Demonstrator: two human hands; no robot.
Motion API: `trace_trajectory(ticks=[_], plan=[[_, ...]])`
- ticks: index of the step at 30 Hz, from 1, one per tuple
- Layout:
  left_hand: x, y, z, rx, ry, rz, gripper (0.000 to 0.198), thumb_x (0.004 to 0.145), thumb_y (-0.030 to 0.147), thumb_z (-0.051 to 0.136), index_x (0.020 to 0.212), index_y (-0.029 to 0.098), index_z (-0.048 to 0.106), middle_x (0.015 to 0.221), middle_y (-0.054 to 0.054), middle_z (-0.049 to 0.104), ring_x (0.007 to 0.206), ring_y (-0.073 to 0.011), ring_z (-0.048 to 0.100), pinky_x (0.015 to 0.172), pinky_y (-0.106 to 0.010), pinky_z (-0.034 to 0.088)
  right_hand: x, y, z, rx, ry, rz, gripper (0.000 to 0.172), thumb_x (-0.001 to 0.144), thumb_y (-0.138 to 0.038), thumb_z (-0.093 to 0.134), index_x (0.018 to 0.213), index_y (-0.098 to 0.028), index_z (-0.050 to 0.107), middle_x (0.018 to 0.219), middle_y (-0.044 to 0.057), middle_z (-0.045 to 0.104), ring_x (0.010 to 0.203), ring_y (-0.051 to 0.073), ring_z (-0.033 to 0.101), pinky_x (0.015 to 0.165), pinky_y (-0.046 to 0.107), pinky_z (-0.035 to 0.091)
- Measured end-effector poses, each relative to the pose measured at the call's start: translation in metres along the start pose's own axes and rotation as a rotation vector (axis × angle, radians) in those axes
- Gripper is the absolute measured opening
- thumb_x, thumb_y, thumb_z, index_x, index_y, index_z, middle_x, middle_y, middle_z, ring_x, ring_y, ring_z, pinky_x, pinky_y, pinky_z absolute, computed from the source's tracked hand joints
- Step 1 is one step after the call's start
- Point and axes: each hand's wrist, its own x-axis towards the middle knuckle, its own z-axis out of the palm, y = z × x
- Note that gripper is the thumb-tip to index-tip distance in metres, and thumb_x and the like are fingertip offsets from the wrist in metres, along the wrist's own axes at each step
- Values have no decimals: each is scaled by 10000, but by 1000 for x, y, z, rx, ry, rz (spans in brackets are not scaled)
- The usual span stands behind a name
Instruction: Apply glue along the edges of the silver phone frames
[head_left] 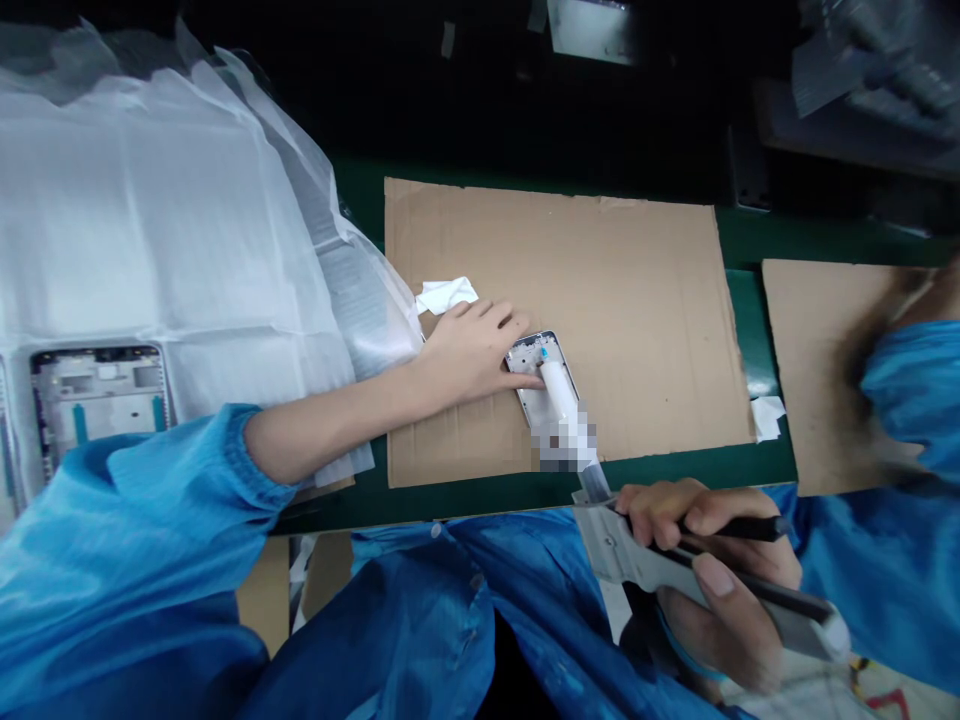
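On the brown cardboard sheet, a phone frame lies at a slant, its inside facing up. My left hand grips its upper left side, the thumb over the edge and the fingers by the top corner. A glue gun is in my right hand, whose fingers wrap its handle and trigger in front of my body. The gun's white cartridge reaches over the phone frame, its blue tip near the frame's top end. Whether the tip touches the frame, I cannot tell. Part of the cartridge is pixelated.
White protective sheets cover the left side, with another phone frame among them. White paper scraps lie by my left hand. At right, a co-worker's blue sleeve extends over a second cardboard sheet. The green table edge runs before me.
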Motion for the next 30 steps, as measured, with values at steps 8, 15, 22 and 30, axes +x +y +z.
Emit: trace_trajectory(ticks=[8, 15, 22, 30], plan=[[-2, 2, -3, 23, 2, 6, 768, 961, 838, 658, 1338, 170, 692, 1294, -151, 724, 1178, -338, 683, 1000, -452, 504, 3, 1, 4, -5, -18, -63, 124, 949, -328, 617, 1020, -233, 579, 758, 0, 536, 696, 166, 561, 741, 394, 552], [-2, 2, -4, 15, -1, 2, 755, 958, 843, 655, 1334, 191, 699, 1291, -147, 726, 1176, -351, 684, 1000, -470, 518, 2, -2, 8, -10, 7, -59, 115, 949, -318, 623, 1003, -226, 580, 751, 0, 528, 694, 161, 548, 740, 385, 549], [-2, 1, -2, -4, 19, 12, 759, 955, 840, 661, 1346, 190, 699, 1287, -152, 728, 1179, -358, 685, 1003, -485, 522, 4, -1, 8, 2, -9, -65, 113, 955, -311, 614, 1025, -228, 583, 758, 0, 531, 698, 161, 557, 751, 380, 550], [-1, 1, 0, -6, 30, 15, 749, 953, 835, 671, 1319, 182, 703, 1274, -149, 732, 1146, -352, 687, 971, -478, 523, 4, 1, 5, 1, -24, -70, 123, 963, -317, 617, 1033, -226, 573, 764, 4, 542, 700, 168, 571, 770, 400, 565]])
